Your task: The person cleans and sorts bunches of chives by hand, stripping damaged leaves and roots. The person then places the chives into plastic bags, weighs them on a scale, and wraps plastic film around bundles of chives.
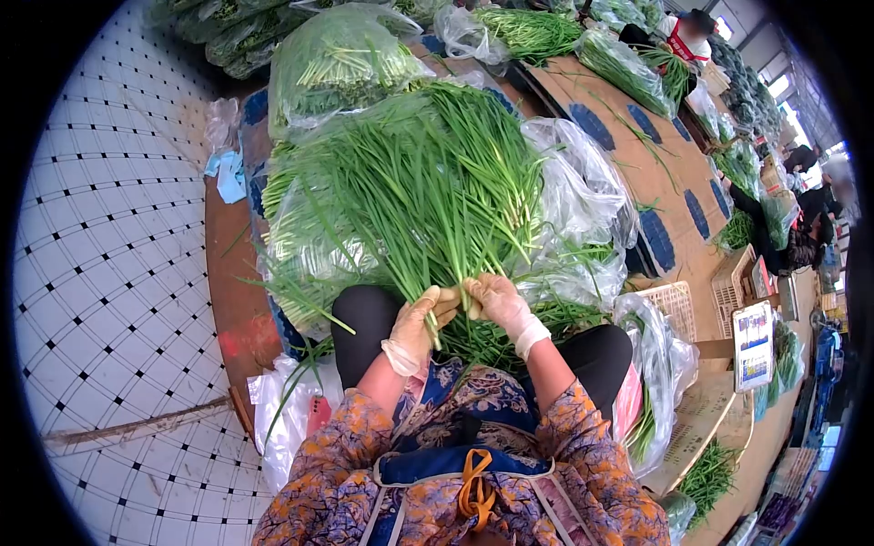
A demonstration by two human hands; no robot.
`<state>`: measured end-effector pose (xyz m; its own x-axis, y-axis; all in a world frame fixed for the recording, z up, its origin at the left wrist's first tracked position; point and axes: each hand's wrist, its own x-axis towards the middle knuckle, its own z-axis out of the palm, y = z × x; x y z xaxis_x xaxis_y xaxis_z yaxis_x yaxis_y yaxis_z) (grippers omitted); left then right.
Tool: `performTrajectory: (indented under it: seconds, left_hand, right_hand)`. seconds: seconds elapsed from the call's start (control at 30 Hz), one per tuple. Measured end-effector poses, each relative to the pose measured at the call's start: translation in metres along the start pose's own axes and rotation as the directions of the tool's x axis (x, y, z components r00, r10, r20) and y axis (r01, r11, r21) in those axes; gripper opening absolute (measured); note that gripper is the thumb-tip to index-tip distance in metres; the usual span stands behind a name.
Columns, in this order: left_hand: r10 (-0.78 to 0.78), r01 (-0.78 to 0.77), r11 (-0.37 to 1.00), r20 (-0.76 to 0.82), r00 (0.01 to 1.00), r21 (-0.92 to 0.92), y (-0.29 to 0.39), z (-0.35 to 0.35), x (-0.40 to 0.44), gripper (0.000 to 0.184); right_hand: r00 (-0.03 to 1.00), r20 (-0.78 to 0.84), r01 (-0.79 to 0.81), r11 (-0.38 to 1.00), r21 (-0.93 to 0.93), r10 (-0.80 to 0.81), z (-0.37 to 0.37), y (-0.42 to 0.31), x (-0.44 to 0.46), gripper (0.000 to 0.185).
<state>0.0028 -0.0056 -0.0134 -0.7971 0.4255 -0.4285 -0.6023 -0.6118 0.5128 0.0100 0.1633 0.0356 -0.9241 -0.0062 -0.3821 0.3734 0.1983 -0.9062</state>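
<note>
Both of my hands wear pale, thin gloves and meet above my lap. My left hand [421, 329] is closed around the pale stem ends of a few garlic chives. Close beside it, my right hand [499, 306] pinches more of the stems, its fingers pressed together. Long green leaves fan away from my hands over a large heap of garlic chives [401, 173], which lies on clear plastic in front of me. Loose green trimmings [482, 341] lie in my lap under my hands.
A full clear bag of chives [341, 68] stands behind the heap. Crumpled plastic [578, 182] lies to its right. Plastic baskets [731, 282] and a white display panel [754, 346] stand at right. Farther off are other people. A tiled wall [127, 273] runs along the left.
</note>
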Motion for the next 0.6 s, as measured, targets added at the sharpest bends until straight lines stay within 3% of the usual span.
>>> performTrajectory:
  seconds: [0.07,0.1,0.2,0.23,0.3,0.33,0.4,0.43,0.47,0.53,0.6]
  left_hand:
    - [-0.011,0.016,1.000,0.184,0.983,-0.024,0.007,0.014,-0.001,0.032]
    - [-0.053,0.024,0.996,0.362,0.931,0.083,0.012,0.017,-0.002,0.033]
    - [-0.139,0.109,0.989,0.351,0.926,0.102,0.014,0.009,0.000,0.033]
    - [-0.096,0.075,0.993,0.254,0.962,0.091,0.010,0.009,0.002,0.032]
    - [-0.072,0.057,0.996,0.225,0.972,0.072,0.005,0.004,0.005,0.031]
    - [-0.049,0.040,0.998,0.193,0.980,0.053,0.003,0.003,0.006,0.030]
    - [-0.031,0.027,0.999,0.152,0.988,0.030,0.002,0.001,0.005,0.029]
    - [-0.014,0.013,1.000,0.110,0.994,0.008,0.002,0.002,0.005,0.028]
    - [0.051,-0.050,0.999,0.048,0.998,-0.018,0.002,-0.001,0.007,0.028]
    - [0.043,-0.021,0.985,0.129,0.991,-0.169,0.015,-0.002,0.000,0.028]
    - [0.037,0.101,0.945,0.408,0.912,-0.312,0.036,-0.008,-0.005,0.029]
  right_hand:
    - [0.990,0.094,-0.116,0.991,0.074,0.108,0.009,-0.012,-0.009,0.034]
    - [0.981,0.133,-0.140,0.990,-0.025,0.142,0.011,-0.016,-0.010,0.033]
    - [0.970,0.204,-0.119,0.991,-0.068,0.131,0.023,0.001,-0.010,0.032]
    - [0.970,0.204,-0.117,0.991,-0.069,0.129,0.026,0.010,-0.010,0.032]
    - [1.000,-0.023,0.010,1.000,-0.028,-0.011,0.034,0.032,-0.007,0.031]
    - [1.000,-0.024,0.010,1.000,-0.029,-0.011,0.036,0.038,-0.008,0.031]
    - [0.974,-0.210,0.044,0.983,-0.176,-0.081,0.041,0.040,-0.012,0.028]
    - [0.955,-0.289,-0.039,0.996,0.083,0.061,0.045,0.036,-0.017,0.026]
    - [0.955,-0.291,-0.039,0.996,0.084,0.062,0.041,0.031,-0.024,0.026]
    - [0.945,-0.317,-0.091,0.996,-0.023,0.079,0.020,0.031,-0.037,0.022]
    - [0.983,-0.136,-0.166,0.911,-0.377,0.122,-0.002,0.078,-0.043,0.018]
